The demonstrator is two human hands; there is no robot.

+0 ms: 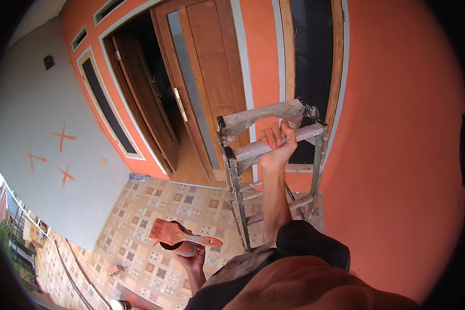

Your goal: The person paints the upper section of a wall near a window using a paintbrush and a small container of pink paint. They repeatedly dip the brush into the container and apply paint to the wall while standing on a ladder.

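Note:
My right hand (278, 141) grips the upper rung of a paint-spattered metal stepladder (255, 149), its fingers curled over the bar. Lower on the left, my left hand (193, 259) holds a small paint container (186, 248) from beneath and the side. Across the container's top lies a wide paintbrush (174, 233), its bristles coated in orange-red paint and its handle pointing right. The container's contents look dark and cannot be made out. Bare orange-painted wall (395, 155) rises close on the right.
Wooden double doors (217, 77), one leaf ajar, stand behind the ladder beside a tall window (312, 58). A grey wall (35, 116) with orange brush crosses is at left. On the patterned tile floor (161, 240) are a brick piece (115, 270) and a can (120, 304).

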